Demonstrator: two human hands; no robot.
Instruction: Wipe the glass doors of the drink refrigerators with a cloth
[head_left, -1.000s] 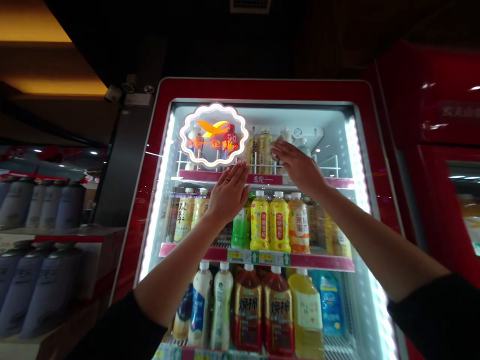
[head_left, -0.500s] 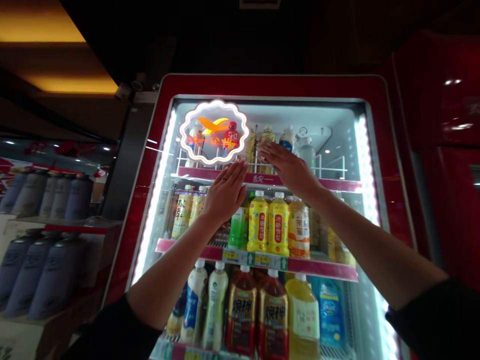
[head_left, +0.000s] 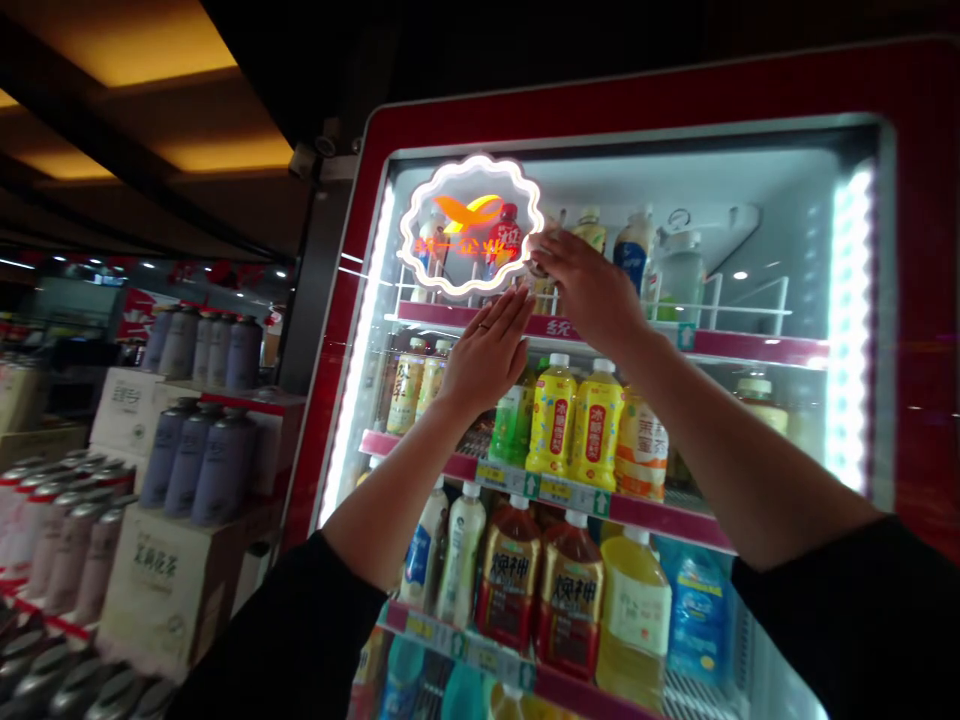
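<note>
Glass door [head_left: 637,95]: upright, facing toward us;
Sign [head_left: 472,225]: reads 统一企业;
Yellow bottles [head_left: 551,415]: upright, reading 冰糖雪梨;
Left hand [head_left: 491,355]: flat, gripping nothing;
Right hand [head_left: 592,280]: half-curled; its hold, cannot tell

A small pale wad [head_left: 537,260], its material unclear, sits crumpled under the fingertips of the right hand [head_left: 592,288], mostly covered by them and just above the tips of the left hand [head_left: 489,355]. The clear, red-framed glass door [head_left: 787,225] stands upright behind both hands, stretching well past the right one.
</note>
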